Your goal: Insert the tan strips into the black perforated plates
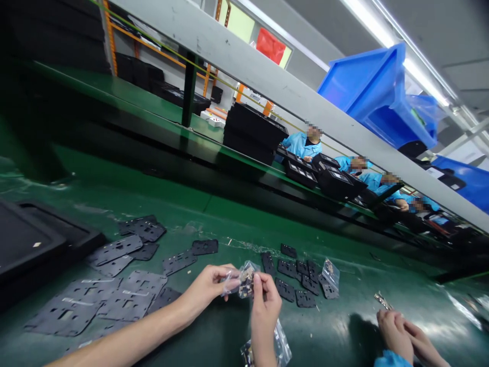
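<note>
My left hand (206, 290) and my right hand (265, 308) both pinch a small clear plastic bag (246, 280) of small metal parts above the green belt (229, 224). Black perforated plates (126, 300) lie in a loose spread to the left of my hands. Smaller black plates (294, 283) are scattered just to the right of them. A second clear bag (277, 346) lies under my right wrist, and a third (330, 278) rests among the small plates.
A co-worker's hands (401, 336) in a blue sleeve sit at the lower right, near a small metal strip (383, 300). A black tray (30, 239) lies at the left. A grey beam (267, 86) crosses overhead, carrying blue bins (367, 92). Co-workers in blue sit beyond a second belt.
</note>
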{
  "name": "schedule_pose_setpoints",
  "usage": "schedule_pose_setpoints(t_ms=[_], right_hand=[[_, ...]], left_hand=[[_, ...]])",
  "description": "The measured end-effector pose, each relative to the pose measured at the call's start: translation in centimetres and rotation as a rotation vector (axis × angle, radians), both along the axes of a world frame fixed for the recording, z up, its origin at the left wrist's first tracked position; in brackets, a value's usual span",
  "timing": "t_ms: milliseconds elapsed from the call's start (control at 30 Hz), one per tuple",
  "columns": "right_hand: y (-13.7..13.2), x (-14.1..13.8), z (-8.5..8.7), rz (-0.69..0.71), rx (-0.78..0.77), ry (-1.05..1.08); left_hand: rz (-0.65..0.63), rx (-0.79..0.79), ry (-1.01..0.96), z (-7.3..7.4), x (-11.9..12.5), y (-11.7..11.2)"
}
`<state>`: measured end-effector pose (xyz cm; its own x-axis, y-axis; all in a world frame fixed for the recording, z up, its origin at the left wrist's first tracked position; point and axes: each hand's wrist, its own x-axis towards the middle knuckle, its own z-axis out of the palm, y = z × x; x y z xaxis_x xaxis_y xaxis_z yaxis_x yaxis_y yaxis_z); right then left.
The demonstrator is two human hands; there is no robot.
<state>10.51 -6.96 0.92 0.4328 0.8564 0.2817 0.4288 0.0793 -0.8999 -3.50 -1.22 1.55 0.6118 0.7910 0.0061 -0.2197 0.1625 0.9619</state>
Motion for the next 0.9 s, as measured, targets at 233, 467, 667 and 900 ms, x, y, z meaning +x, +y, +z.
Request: schedule_pose_setpoints(t_ms=[233, 467, 667, 900], right_hand=[[-0.5, -0.4, -0.4, -0.071, 0.317, -0.366], [-0.4, -0.1, -0.4, -0.1, 0.309, -0.404], [0.3, 0.1, -0.1, 0.081, -0.039, 0.101], [0.1, -0.9, -0.8, -0.11, 0.086, -0.072]], left_hand=[[-0.005, 0.079, -0.004, -1.1, 0.4, -0.1], [-0.162, -0.031, -0.136, -1.9, 0.8, -0.4], [-0.102, 0.007, -0.083, -2.1, 0.7, 0.4], [0.024, -0.022, -0.081, -2.7, 1.2, 0.6]])
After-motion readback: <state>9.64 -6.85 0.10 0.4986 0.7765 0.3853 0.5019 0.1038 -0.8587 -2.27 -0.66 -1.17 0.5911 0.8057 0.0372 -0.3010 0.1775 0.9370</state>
